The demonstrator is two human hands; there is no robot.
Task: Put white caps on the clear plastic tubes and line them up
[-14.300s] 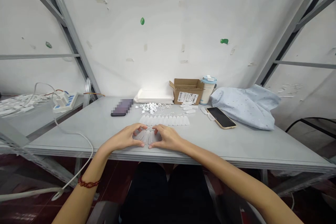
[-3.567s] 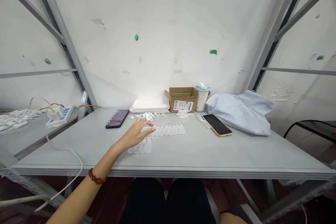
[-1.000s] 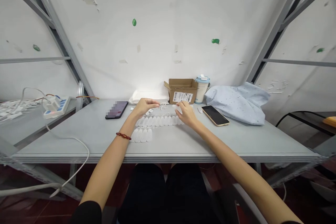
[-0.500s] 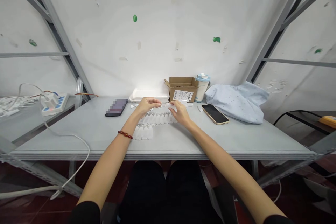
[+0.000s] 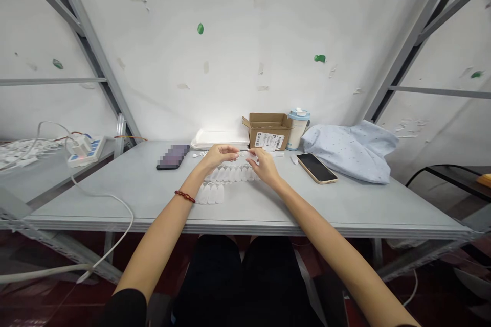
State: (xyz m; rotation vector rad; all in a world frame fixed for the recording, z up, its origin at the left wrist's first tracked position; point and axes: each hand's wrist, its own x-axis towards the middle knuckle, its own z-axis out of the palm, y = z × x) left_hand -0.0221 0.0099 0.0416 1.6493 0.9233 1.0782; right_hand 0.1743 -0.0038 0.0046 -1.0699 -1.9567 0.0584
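My left hand [image 5: 220,157] is over the back middle of the table, its thumb and fingertips pinched together. Whatever small thing it holds is too small to name. Close on its right, my right hand [image 5: 265,165] pinches a translucent white petal-shaped piece [image 5: 251,156] between thumb and fingers. The fingertips of both hands nearly meet. Below them lies a row of white petal-shaped pieces [image 5: 232,174], side by side. A shorter row of similar pieces [image 5: 213,194] lies nearer the front edge, beside my left wrist. Small white bits [image 5: 199,155] are scattered left of my left hand.
Behind my hands stand a white tray [image 5: 220,138], an open cardboard box [image 5: 269,130] and a lidded cup [image 5: 297,130]. A phone [image 5: 316,168] and pale blue cloth [image 5: 351,150] lie right; another phone [image 5: 173,157] lies left. A power strip [image 5: 88,152] trails a white cable.
The view has shifted slightly. Both hands stay near the same spot, with small finger movements; the left fingers have drawn a little apart from the right hand's piece.
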